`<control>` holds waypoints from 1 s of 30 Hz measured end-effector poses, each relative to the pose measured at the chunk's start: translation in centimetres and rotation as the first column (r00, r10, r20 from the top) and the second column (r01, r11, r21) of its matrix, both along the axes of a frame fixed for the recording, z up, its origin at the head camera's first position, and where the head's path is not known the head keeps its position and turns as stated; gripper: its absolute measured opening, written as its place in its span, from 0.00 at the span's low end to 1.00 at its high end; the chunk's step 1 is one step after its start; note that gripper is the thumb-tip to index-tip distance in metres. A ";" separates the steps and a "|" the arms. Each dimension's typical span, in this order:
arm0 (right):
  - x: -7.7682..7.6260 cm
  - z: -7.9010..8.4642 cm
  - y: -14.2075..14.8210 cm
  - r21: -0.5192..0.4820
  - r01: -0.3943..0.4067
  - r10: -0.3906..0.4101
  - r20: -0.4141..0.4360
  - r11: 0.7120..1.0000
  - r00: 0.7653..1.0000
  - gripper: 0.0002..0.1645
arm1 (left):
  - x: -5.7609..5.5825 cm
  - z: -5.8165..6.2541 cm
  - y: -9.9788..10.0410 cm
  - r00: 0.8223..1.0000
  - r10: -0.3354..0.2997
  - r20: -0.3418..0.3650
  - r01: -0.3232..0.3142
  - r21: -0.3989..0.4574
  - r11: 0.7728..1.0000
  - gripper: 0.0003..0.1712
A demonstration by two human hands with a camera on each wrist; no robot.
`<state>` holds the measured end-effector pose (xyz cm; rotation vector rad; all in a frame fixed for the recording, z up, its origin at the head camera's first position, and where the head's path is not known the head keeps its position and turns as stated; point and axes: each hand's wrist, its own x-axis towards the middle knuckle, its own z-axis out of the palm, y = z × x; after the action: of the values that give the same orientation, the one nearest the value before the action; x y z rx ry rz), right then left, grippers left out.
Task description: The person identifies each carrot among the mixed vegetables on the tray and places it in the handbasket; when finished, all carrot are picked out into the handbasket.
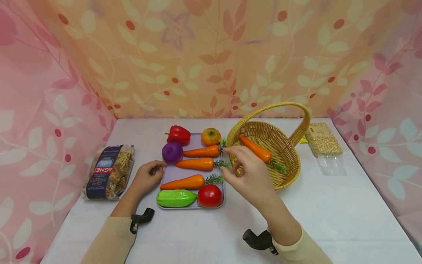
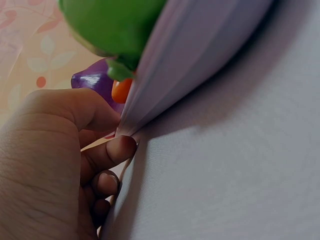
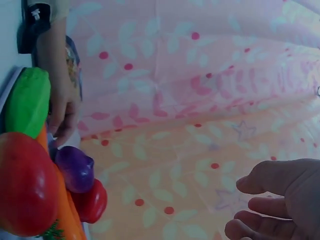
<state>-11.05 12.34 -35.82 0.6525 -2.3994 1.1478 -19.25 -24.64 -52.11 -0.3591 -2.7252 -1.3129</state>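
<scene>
A green vegetable and a tomato are lying at the near end of the tray. The left hand is pinching the tray's left rim; the right hand, fingers parted, is hovering beyond its right edge, grasping nothing. Three carrots are resting across the tray; another carrot is lying in the basket, right of the tray.

Glossy red tomato, smooth plastic-looking tray, rough woven basket, matt cloth backdrop
</scene>
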 end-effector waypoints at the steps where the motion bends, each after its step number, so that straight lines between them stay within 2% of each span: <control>1: -0.2 -0.4 -0.4 0.017 -0.001 0.001 0.005 1.000 1.000 0.27 | 0.0 0.0 0.0 1.000 0.000 0.000 0.000 0.000 1.000 0.11; 6: -1.2 -2.6 -2.2 0.118 0.015 -0.019 0.031 0.993 0.999 0.28 | -0.1 0.1 0.2 1.000 -0.005 -0.001 0.005 0.009 1.000 0.11; 10: -2.3 -4.3 -3.3 0.192 0.035 -0.060 0.124 0.981 0.990 0.31 | -0.2 0.0 0.3 1.000 -0.006 0.005 0.006 0.006 1.000 0.11; 14: -3.5 -6.1 -4.1 0.245 0.051 -0.113 0.245 0.968 0.963 0.34 | -0.3 -0.2 0.3 1.000 -0.003 0.004 0.003 -0.005 1.000 0.11; 20: -4.8 -8.5 -4.7 0.315 0.058 -0.173 0.351 0.947 0.920 0.40 | -0.4 -0.3 0.2 1.000 0.000 -0.016 0.000 -0.009 1.000 0.11; 24: -5.3 -9.5 -5.0 0.328 0.058 -0.185 0.372 0.943 0.910 0.39 | -0.3 -0.2 0.1 1.000 0.001 -0.004 -0.001 -0.012 1.000 0.12; 30: -5.7 -10.3 -5.4 0.402 0.073 -0.225 0.345 0.913 0.911 0.35 | -0.1 -0.2 -0.1 1.000 -0.004 0.007 0.004 0.000 1.000 0.11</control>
<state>-16.71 6.97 -46.12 0.3597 -2.9940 0.8025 -19.38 -24.74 -52.35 -0.3610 -2.7311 -1.3181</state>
